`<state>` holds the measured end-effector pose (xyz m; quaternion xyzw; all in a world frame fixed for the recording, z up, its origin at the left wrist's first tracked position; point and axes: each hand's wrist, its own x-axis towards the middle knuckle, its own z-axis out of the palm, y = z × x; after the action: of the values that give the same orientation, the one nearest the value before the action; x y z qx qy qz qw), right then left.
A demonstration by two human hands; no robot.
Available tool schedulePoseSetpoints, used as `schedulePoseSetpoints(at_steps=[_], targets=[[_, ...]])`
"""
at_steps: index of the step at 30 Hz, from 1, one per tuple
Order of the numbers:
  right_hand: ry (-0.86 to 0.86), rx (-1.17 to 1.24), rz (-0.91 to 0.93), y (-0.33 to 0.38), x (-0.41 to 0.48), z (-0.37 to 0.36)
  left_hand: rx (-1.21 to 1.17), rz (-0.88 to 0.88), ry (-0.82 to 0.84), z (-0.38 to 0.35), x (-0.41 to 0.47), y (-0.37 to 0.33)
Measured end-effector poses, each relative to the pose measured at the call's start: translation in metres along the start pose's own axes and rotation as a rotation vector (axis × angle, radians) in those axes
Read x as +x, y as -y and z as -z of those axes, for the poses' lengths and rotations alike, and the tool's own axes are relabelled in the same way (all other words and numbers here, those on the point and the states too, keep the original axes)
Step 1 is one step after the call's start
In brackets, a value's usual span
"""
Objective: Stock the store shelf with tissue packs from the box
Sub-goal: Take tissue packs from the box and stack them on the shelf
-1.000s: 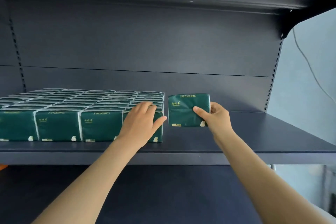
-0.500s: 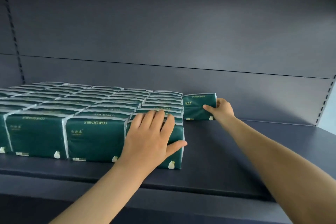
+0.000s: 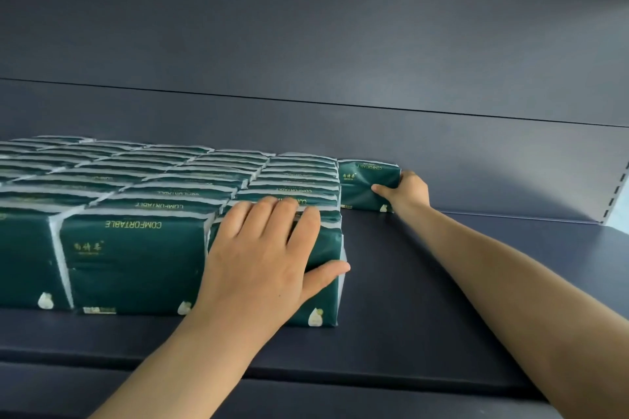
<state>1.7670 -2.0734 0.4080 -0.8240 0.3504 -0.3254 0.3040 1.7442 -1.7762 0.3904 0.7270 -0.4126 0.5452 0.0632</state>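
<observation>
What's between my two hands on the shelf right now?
Just bare dark shelf, in the head view. The left hand rests on the front corner pack; the right hand grips the lone pack at the back.

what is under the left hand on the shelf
The front-right green tissue pack: the left hand lies flat on its front face, fingers over the top edge. The palm covers most of its print, so that cannot be seen.

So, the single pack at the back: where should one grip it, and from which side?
Its right end, from the right: the single pack stands upright, its left end beside the stocked packs, and the right hand pinches there.
</observation>
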Motion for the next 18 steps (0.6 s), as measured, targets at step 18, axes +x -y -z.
schedulePoseSetpoints(at_steps=[18], targets=[[0.05,-0.024,0.018,0.047,-0.123,0.09,-0.067,0.039,0.417,0.047,0.016,0.003]])
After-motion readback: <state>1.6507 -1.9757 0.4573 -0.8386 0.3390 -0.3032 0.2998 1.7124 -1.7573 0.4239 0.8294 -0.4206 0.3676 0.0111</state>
